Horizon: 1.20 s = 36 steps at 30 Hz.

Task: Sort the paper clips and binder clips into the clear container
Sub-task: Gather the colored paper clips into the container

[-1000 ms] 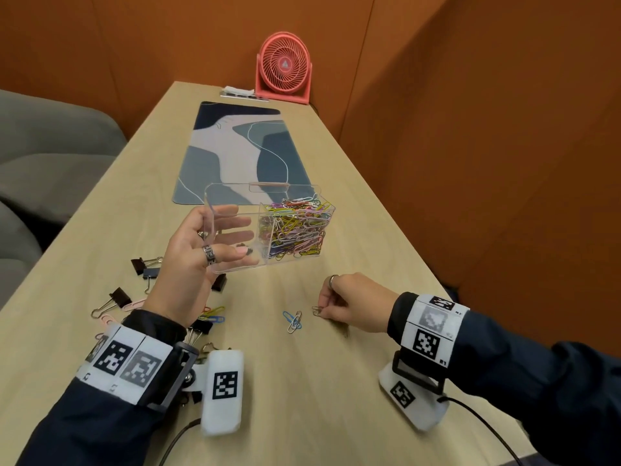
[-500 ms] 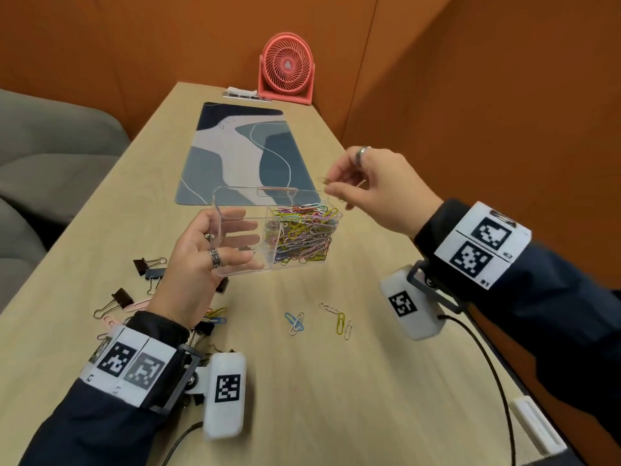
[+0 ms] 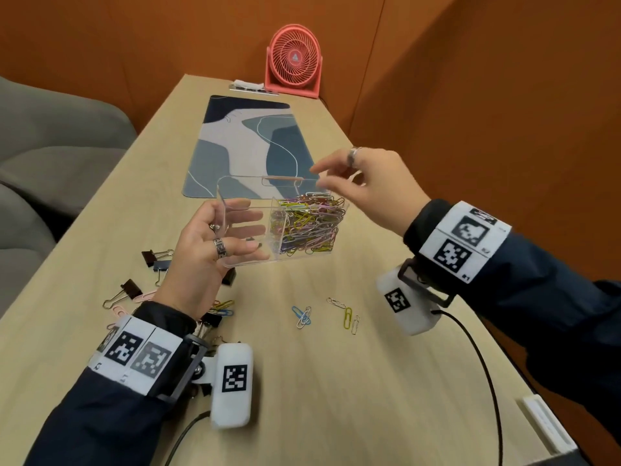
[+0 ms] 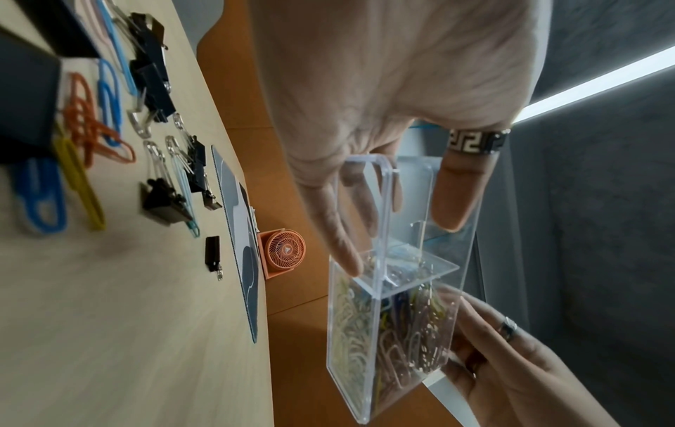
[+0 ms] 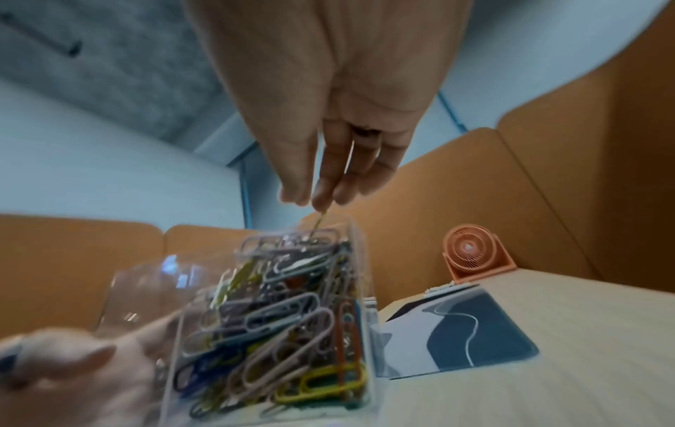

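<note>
My left hand (image 3: pixel 242 227) holds the clear container (image 3: pixel 242 196) tilted above the table, thumb on the near wall and fingers behind it. The container's right compartment is packed with coloured paper clips (image 3: pixel 312 227); the left compartment looks empty. My right hand (image 3: pixel 322 178) hovers over the right compartment and pinches a thin paper clip (image 5: pixel 317 224) by its top end, while the lower end reaches the pile. Several loose paper clips (image 3: pixel 349 317) lie on the table below. Black binder clips (image 3: pixel 154 257) lie to the left, partly hidden by my left arm.
A patterned desk mat (image 3: pixel 245 146) lies beyond the container, with a pink fan (image 3: pixel 294 60) at the table's far end. Orange walls close in the right side. A grey sofa (image 3: pixel 50 146) stands left of the table. More coloured clips (image 4: pixel 84 135) lie under my left wrist.
My right hand picked a clip off the table, rose and moved over the container's right compartment. The container in my left hand has lifted slightly.
</note>
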Each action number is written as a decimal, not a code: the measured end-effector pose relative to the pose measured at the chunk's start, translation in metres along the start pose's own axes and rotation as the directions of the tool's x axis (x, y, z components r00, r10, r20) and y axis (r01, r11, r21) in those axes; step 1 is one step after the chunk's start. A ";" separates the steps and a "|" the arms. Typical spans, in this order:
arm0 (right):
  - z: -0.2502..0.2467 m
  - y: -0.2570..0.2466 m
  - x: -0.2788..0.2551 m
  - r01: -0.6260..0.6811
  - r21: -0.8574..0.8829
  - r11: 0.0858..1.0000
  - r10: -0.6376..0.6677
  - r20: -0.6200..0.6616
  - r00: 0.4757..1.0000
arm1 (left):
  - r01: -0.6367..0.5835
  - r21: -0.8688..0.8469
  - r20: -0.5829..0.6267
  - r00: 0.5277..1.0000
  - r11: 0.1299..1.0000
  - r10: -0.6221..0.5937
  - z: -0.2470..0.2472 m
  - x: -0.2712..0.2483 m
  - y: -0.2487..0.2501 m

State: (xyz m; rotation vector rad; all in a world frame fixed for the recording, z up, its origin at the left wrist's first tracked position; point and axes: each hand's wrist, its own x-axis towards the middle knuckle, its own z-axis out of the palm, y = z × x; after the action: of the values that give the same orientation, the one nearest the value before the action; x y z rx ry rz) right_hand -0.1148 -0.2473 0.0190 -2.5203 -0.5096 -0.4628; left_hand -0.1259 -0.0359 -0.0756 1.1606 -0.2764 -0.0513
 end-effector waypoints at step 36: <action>0.052 0.058 -0.078 -0.294 -0.079 0.952 0.269 0.674 0.688 | -0.007 -0.018 -0.045 0.999 1.000 0.006 -0.001 0.002 0.001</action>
State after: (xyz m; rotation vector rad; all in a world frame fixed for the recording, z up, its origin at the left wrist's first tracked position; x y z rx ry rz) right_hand -0.1451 -0.2853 -0.0799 -2.6127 -0.3561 0.6256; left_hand -0.1239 -0.0349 -0.0747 1.1420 -0.2393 -0.0220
